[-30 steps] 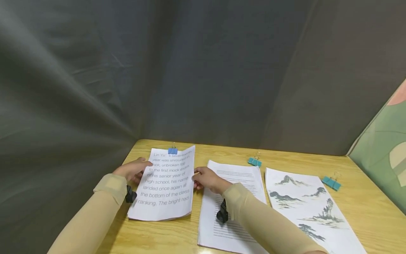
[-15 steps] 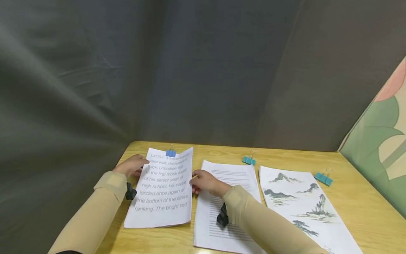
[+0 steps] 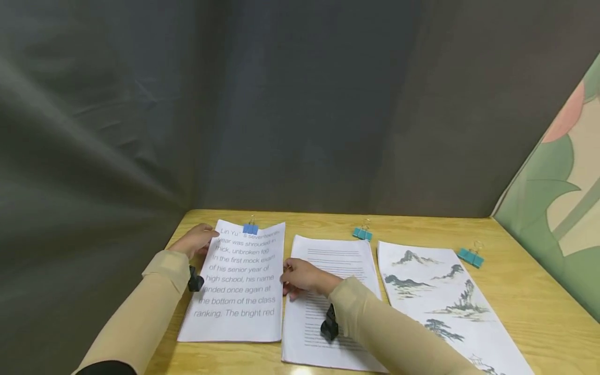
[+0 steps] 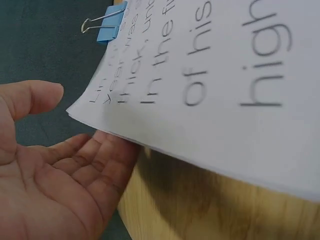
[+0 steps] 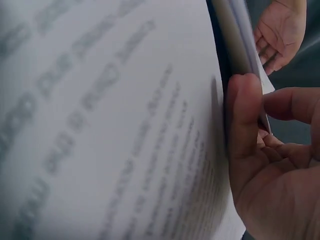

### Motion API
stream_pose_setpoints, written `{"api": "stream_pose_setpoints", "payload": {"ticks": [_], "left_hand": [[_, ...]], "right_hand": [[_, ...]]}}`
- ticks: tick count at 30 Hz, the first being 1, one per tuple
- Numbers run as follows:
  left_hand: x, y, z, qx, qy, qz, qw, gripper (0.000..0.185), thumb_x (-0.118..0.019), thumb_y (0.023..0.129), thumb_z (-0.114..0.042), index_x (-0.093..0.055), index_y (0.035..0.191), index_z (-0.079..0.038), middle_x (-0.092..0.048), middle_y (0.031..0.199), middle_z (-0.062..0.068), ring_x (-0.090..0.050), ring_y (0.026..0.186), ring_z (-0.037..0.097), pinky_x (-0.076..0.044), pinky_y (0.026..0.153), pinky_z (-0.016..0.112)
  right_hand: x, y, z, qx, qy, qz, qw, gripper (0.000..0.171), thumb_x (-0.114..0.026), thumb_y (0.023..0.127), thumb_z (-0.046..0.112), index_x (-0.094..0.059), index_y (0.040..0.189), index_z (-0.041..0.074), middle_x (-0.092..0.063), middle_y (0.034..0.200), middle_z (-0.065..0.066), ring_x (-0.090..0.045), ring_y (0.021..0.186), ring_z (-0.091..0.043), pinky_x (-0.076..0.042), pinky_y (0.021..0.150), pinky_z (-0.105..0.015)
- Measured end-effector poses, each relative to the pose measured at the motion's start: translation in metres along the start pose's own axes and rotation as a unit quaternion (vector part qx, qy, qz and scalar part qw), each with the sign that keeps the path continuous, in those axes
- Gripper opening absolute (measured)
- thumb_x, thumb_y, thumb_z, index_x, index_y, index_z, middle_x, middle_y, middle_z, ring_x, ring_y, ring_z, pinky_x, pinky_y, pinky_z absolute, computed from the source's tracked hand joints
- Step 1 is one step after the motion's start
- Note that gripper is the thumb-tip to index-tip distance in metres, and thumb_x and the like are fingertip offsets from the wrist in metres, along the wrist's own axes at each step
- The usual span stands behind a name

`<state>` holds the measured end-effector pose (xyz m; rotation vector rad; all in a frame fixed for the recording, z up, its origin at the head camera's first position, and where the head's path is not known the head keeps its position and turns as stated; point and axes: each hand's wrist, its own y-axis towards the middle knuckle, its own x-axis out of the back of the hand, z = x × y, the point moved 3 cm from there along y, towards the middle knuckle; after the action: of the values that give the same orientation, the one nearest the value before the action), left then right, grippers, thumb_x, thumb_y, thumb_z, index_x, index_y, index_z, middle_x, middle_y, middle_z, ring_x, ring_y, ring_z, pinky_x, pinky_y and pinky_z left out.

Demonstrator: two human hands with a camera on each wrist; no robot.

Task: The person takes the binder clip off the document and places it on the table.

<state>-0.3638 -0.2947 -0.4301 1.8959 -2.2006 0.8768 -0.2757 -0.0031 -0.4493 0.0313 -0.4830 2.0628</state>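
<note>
A clipped stack of large-print paper (image 3: pixel 239 271) lies at the left of the table, with a blue binder clip (image 3: pixel 250 229) on its top edge. My left hand (image 3: pixel 194 240) is at its upper left edge. In the left wrist view the fingers (image 4: pixel 112 160) reach under the raised corner, while the thumb stands apart from the sheets. On the opposite edge, my right hand (image 3: pixel 304 277) holds the stack between thumb and curled fingers. The exact contact there is partly hidden. Beneath the right hand lies a second stack of printed paper (image 3: pixel 330 336).
A teal binder clip (image 3: pixel 362 233) is at the second stack's top right. Farther right lies a stack with ink landscape drawings (image 3: pixel 436 281), and another teal binder clip (image 3: pixel 471 257) beside its top corner. Dark curtain (image 3: pixel 300 114) closes off the wooden table's (image 3: pixel 529 291) back and left.
The large-print stack's lower edge has come down toward the table, and its right side lies flatter. Both hands stay at its sides; the right hand is slightly lower. The head view has shifted right.
</note>
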Motion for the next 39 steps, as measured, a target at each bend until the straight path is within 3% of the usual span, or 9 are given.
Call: {"api": "stream_pose_setpoints", "payload": {"ticks": [6, 11, 20, 27, 32, 39], "left_hand": [[-0.005, 0.008, 0.004, -0.026, -0.011, -0.027, 0.9992, 0.053, -0.044, 0.106, -0.01, -0.031, 0.149, 0.018, -0.048, 0.138, 0.034, -0.057, 0.114, 0.04, -0.046, 0.102, 0.05], [-0.005, 0.012, 0.005, -0.047, 0.01, -0.051, 0.9976, 0.044, -0.042, 0.104, -0.004, -0.044, 0.141, 0.018, -0.055, 0.129, 0.032, -0.059, 0.108, 0.038, -0.047, 0.097, 0.05], [-0.006, 0.012, 0.002, -0.057, 0.014, -0.073, 0.9956, 0.047, -0.04, 0.099, 0.002, -0.046, 0.143, 0.016, -0.05, 0.139, 0.034, -0.052, 0.121, 0.044, -0.043, 0.105, 0.057], [-0.01, 0.007, 0.0, -0.063, 0.024, -0.077, 0.9948, 0.046, -0.039, 0.102, -0.002, -0.044, 0.146, 0.015, -0.045, 0.146, 0.034, -0.044, 0.133, 0.048, -0.036, 0.11, 0.062], [-0.013, 0.004, -0.003, -0.081, 0.015, -0.08, 0.9934, 0.044, -0.038, 0.103, -0.003, -0.049, 0.143, 0.012, -0.049, 0.143, 0.032, -0.047, 0.13, 0.045, -0.037, 0.109, 0.062], [-0.015, 0.004, -0.002, -0.08, 0.004, -0.087, 0.993, 0.041, -0.043, 0.103, -0.004, -0.052, 0.14, 0.011, -0.052, 0.14, 0.029, -0.048, 0.131, 0.045, -0.035, 0.111, 0.062]], "right_hand": [[-0.001, -0.002, 0.001, -0.001, -0.008, -0.002, 1.0, 0.008, -0.056, 0.097, -0.004, -0.054, 0.104, -0.002, -0.065, 0.081, -0.012, -0.065, 0.065, -0.017, -0.051, 0.051, -0.023], [-0.002, -0.002, -0.001, 0.0, -0.007, 0.005, 1.0, 0.008, -0.056, 0.097, -0.003, -0.055, 0.104, -0.001, -0.066, 0.078, -0.011, -0.064, 0.064, -0.015, -0.051, 0.05, -0.022], [0.001, -0.003, -0.005, 0.001, -0.003, 0.01, 1.0, 0.006, -0.058, 0.094, -0.003, -0.055, 0.098, 0.0, -0.064, 0.073, -0.01, -0.062, 0.059, -0.014, -0.049, 0.048, -0.02], [0.004, -0.003, -0.006, -0.007, -0.009, 0.009, 1.0, 0.013, -0.061, 0.093, -0.001, -0.057, 0.106, 0.0, -0.065, 0.072, -0.01, -0.058, 0.054, -0.012, -0.049, 0.048, -0.02], [0.008, -0.002, -0.006, -0.011, -0.011, -0.01, 1.0, 0.016, -0.06, 0.094, 0.0, -0.057, 0.11, -0.001, -0.065, 0.072, -0.01, -0.057, 0.054, -0.012, -0.048, 0.049, -0.02], [0.015, 0.0, -0.005, -0.013, -0.029, -0.047, 0.998, 0.013, -0.06, 0.094, 0.001, -0.056, 0.106, 0.0, -0.066, 0.076, -0.011, -0.059, 0.058, -0.014, -0.049, 0.051, -0.022]]}}
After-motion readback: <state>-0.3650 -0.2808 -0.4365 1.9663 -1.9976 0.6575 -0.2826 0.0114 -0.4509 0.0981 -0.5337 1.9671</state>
